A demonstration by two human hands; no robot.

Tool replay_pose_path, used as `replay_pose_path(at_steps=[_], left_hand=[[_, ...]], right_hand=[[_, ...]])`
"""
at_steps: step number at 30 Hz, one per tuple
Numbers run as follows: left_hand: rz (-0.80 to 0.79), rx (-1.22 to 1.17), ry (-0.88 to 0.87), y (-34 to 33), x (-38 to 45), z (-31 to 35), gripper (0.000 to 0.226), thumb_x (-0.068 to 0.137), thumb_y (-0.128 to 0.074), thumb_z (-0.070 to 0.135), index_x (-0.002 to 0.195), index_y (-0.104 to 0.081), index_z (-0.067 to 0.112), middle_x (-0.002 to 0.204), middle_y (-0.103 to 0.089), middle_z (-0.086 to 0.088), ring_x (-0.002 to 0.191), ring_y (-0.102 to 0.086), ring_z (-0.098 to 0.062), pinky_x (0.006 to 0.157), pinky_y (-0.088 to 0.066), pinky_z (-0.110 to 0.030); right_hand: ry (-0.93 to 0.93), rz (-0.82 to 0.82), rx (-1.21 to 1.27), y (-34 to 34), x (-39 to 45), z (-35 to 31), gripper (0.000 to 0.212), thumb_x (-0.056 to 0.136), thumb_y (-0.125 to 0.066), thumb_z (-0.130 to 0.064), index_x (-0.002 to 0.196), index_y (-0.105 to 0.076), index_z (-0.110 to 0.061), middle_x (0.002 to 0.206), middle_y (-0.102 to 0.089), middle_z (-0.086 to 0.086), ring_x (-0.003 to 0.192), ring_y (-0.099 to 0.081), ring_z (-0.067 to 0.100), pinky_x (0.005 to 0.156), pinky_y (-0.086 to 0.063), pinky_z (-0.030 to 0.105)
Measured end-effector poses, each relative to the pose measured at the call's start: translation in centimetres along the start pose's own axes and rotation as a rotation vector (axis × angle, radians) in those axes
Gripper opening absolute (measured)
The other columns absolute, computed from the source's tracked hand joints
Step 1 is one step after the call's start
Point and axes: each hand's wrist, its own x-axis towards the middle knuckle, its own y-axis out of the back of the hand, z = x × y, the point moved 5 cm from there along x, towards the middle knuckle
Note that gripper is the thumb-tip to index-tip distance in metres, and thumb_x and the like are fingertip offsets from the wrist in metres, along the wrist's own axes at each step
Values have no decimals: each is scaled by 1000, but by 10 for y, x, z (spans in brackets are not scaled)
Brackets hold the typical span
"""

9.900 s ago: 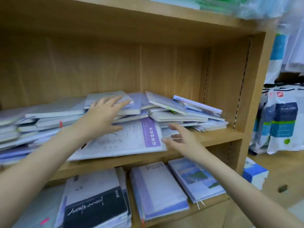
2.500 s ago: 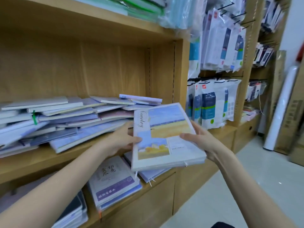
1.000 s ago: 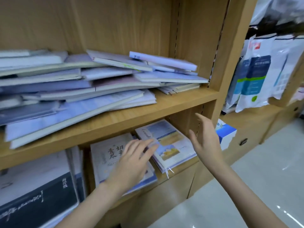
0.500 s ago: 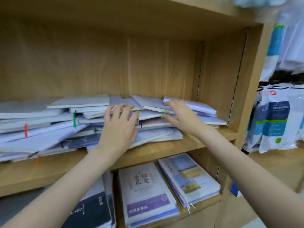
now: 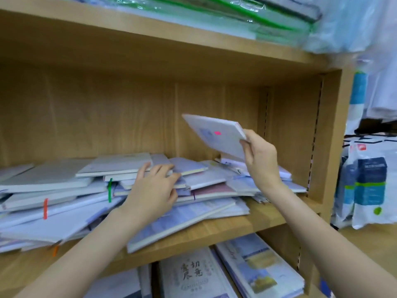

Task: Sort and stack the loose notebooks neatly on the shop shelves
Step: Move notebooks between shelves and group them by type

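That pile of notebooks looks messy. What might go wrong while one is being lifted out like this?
The right hand pinches the lifted notebook only at one corner, so it might slip and drop. The loose pile leans unevenly, and one large notebook juts past the shelf edge; with the left hand rummaging in it, some may slide off.

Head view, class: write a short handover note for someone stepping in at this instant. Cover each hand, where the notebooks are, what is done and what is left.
Right hand: grips a pale notebook with a pink sticker, lifted clear above the pile.
Left hand: fingers spread, resting on the loose notebook pile on the middle shelf.
Done: neat stacks on the lower shelf, the calligraphy-cover stack and the landscape-cover stack.
Left: the pile is mostly unsorted; place the lifted notebook, then continue sorting.
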Motion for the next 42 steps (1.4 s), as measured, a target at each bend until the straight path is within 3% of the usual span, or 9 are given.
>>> replay_pose_path(at_steps=[3, 6, 9, 13, 16, 19, 24, 33, 42], left_hand=[[-158, -28, 23, -1, 8, 4, 44, 90, -38, 41, 129, -51, 26, 140, -42, 0, 129, -39, -19, 112, -17, -44], [-198, -59, 22, -5, 17, 12, 41, 93, -41, 47, 132, -45, 33, 140, -39, 9, 131, -30, -14, 114, -11, -38], [-209, -105, 92, -7, 24, 15, 39, 91, -44, 51, 123, -54, 31, 136, -45, 11, 129, -32, -15, 113, -12, -39], [-264, -27, 148, -14, 32, 22, 40, 87, -49, 55, 116, -59, 30, 134, -44, 7, 128, -30, -20, 109, -14, -42], [-250, 59, 136, -21, 36, 28, 38, 87, -52, 49, 119, -57, 28, 133, -45, 4, 126, -34, -21, 105, -20, -39], [-148, 65, 114, -17, 41, 25, 27, 89, -51, 41, 112, -59, 29, 121, -57, 5, 116, -48, -19, 93, -30, -32], [-71, -1, 171, 1, 60, 10, 28, 88, -55, 47, 93, -66, 21, 95, -67, -7, 95, -60, -31, 64, -33, -28], [-97, -71, 237, 8, 64, 8, 34, 89, -58, 41, 68, -47, 16, 76, -51, -7, 87, -59, -35, 63, -32, -29], [-109, -123, 231, 5, 68, 1, 36, 90, -56, 40, 63, -48, 18, 68, -47, -4, 85, -58, -34, 64, -30, -30]], right_hand=[[12, 67, -160, 21, 17, 15, 27, 90, -48, 0, 112, -62, -5, 96, -66, 10, 80, -58, 23, 67, -44, 31], [-9, 11, -396, 28, 7, 57, 27, 84, -49, 7, 107, -61, -3, 88, -62, 16, 80, -57, 35, 70, -44, 40], [-14, -242, -759, 20, -37, 110, 36, 71, -49, 11, 104, -50, -4, 91, -59, 20, 88, -56, 39, 81, -43, 53], [-315, -677, -946, 16, -72, 140, 53, 89, -41, 1, 139, -29, -13, 132, -42, 14, 125, -35, 35, 105, -25, 51], [-360, -604, -859, 19, -64, 125, 58, 89, -40, 0, 143, -23, -10, 136, -38, 14, 124, -36, 35, 106, -27, 47], [-168, -441, -467, 19, -53, 95, 46, 87, -49, 2, 132, -43, -1, 128, -46, 18, 114, -44, 35, 95, -36, 37], [101, -599, -85, -1, -62, 39, 30, 86, -60, -25, 109, -62, -7, 120, -53, 8, 113, -43, 16, 92, -31, 19], [-9, -793, -418, -34, -75, 35, 43, 94, -52, -30, 133, -44, -15, 136, -47, 2, 124, -42, 23, 91, -41, 35], [45, -788, -489, -17, -5, 34, 29, 94, -53, -33, 120, -57, -22, 100, -65, 8, 95, -59, 28, 66, -42, 33]])
